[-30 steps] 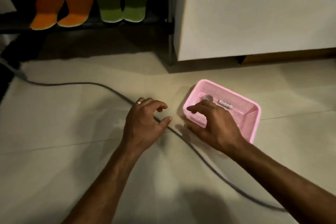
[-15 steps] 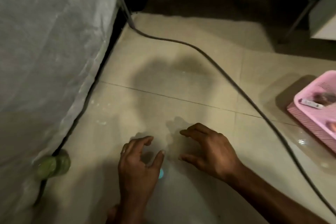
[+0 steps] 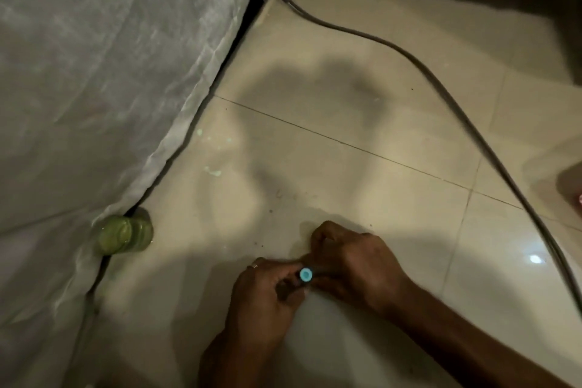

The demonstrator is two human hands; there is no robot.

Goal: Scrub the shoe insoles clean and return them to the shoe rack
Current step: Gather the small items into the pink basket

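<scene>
Both my hands grip a small dark tube with a round light-blue end [image 3: 305,274] just above the cream tiled floor [image 3: 393,198].
My left hand [image 3: 264,293] and right hand [image 3: 352,264] meet around it; its blue end faces up toward me, long axis hidden.

Two bare forearms enter from the bottom of the frame, with no sleeves showing. The left hand [image 3: 261,296] wears a thin ring [image 3: 253,266] on one finger; the right hand [image 3: 356,268] is bare.

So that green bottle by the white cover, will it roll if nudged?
The green bottle seems to lie on its side on the glossy tiled floor, so it would probably roll. Its clear plastic looks light. The white cover beside it might stop it.
</scene>
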